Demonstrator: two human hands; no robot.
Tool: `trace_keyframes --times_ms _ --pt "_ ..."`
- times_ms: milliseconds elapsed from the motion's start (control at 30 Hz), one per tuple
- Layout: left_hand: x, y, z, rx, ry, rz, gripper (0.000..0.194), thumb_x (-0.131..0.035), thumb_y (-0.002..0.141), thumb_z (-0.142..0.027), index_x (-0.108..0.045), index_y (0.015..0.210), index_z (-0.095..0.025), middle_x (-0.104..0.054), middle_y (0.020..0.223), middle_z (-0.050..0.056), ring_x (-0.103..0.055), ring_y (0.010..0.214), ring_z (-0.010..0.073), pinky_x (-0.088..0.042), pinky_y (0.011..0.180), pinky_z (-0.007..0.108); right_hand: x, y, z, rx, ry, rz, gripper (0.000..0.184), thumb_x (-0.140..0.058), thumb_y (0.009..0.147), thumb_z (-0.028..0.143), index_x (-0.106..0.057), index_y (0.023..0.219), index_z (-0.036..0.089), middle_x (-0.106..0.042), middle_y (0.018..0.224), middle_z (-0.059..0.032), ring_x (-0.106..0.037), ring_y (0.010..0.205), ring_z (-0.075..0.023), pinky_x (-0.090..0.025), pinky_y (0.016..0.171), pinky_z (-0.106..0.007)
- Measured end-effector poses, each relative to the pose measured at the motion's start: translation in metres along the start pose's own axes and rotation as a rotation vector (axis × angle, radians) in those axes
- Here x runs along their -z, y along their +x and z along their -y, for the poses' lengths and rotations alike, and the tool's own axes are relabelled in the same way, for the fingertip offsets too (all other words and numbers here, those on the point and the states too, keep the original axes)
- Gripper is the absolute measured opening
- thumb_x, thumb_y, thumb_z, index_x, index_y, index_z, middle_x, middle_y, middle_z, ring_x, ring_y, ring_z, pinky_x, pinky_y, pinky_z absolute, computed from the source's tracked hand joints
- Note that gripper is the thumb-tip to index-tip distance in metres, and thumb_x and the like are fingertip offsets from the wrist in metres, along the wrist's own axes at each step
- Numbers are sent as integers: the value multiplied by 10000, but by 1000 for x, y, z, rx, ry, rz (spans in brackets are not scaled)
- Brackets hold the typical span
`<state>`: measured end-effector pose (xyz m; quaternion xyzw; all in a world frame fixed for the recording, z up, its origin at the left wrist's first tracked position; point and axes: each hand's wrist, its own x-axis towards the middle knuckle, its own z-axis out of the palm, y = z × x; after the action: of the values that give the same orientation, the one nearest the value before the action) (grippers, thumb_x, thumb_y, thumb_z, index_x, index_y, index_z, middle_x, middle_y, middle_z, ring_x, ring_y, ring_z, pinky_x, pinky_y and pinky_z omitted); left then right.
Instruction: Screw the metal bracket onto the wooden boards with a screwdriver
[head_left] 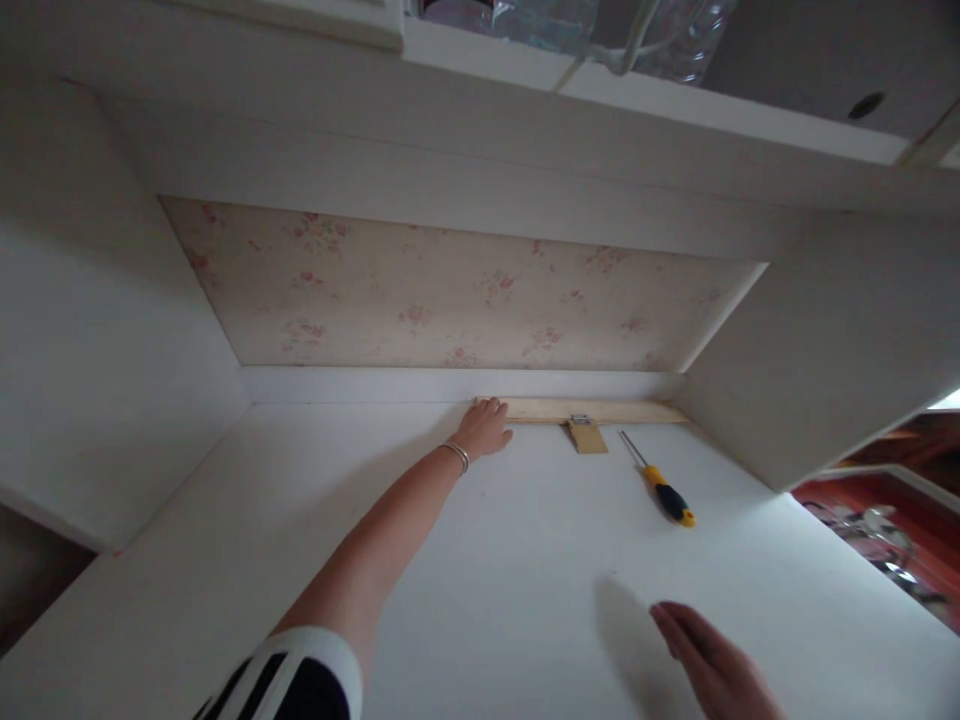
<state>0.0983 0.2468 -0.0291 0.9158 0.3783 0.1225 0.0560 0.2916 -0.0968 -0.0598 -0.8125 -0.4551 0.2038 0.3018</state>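
At the back of a white surface (480,560), my left hand (484,425) has its fingers bent over the left end of a long, pale wooden strip (547,410). The strip lies against the low white back edge. A small brown flap of board (587,436) joins the strip's front side by a small metal hinge (580,419). To the right of that flap lies a screwdriver (664,493) with a yellow and black handle, its shaft pointing back toward the strip. My right hand (712,660) is in the lower right, apart from these things, its fingers drawn together; whatever they may hold is hidden.
White side panels stand at left (97,330) and right (840,330). Floral wallpaper (450,300) covers the back wall. Overhead, a white shelf (480,120) carries clear plastic bottles (551,20) and a pale cable (637,40). Shiny metal items (877,535) sit beyond the right edge.
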Motion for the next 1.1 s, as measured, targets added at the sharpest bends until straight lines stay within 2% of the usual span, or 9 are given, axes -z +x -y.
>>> trace_keyframes --times_ms 133,267,433,600,700,800,867,967,1100 --pt "-16 30 5 -17 49 -12 618 -509 813 -473 -370 1330 -165 -375 1365 140 -314 1255 289 -252 1039 418 13 59 -19 80 -183 -254 528 -448 747 633 -607 1005 200 -593 981 -97 -582 708 -209 -488 657 -344" --pt "-27 43 6 -4 59 8 591 -477 814 -523 -412 1310 -207 -438 1315 123 -361 1209 298 -182 1040 498 21 114 -29 140 -389 -428 608 -421 759 598 -548 1145 146 -477 1157 -170 -567 908 -273 -456 812 -420" --pt "-30 52 -5 55 107 24 659 -517 713 -674 -539 1179 -208 -506 1174 144 -421 1096 327 -249 963 515 22 160 -36 9 -574 -353 668 -338 813 597 -446 1302 154 -461 1220 -180 -507 1066 -329 -401 888 -451" --pt "-33 52 -21 139 103 -1 829 -470 655 -780 -522 1208 -164 -510 1125 175 -426 1066 343 -273 929 499 17 172 -39 -101 -599 -232 626 -291 861 514 -412 1329 116 -534 1178 -189 -525 1029 -335 -413 845 -444" --pt "-31 44 -28 153 77 -17 790 -455 663 -783 -576 1104 -139 -537 1068 175 -455 1042 328 -303 922 480 22 169 -43 -80 -503 -253 574 -296 864 480 -507 1230 92 -576 1109 -200 -546 995 -321 -430 812 -426" --pt "-23 28 -33 156 24 3 756 -479 659 -770 -588 1071 -146 -534 1083 170 -501 1001 313 -361 883 446 31 151 -43 -147 -212 -255 553 -377 823 538 -577 1134 128 -641 902 -145 -605 837 -288 -470 728 -411" --pt "-16 12 -33 170 5 7 749 -509 649 -756 -584 1084 -150 -523 1106 170 -520 986 316 -387 858 435 37 127 -38 -217 123 -301 573 -485 757 576 -589 1115 141 -648 800 -97 -622 747 -266 -504 675 -404" --pt "-4 -18 -25 218 20 15 756 -535 633 -750 -576 1111 -166 -520 1123 158 -531 991 324 -405 856 439 45 78 -28 -213 725 -363 548 -679 629 522 -629 1030 152 -661 904 -76 -628 723 -201 -550 682 -321" --pt "17 -70 5 253 13 12 741 -542 618 -763 -578 1100 -201 -541 1092 123 -555 967 304 -425 848 411 57 19 -28 -333 1069 -462 445 -793 532 372 -678 923 193 -657 997 -65 -615 701 -141 -549 628 -185"
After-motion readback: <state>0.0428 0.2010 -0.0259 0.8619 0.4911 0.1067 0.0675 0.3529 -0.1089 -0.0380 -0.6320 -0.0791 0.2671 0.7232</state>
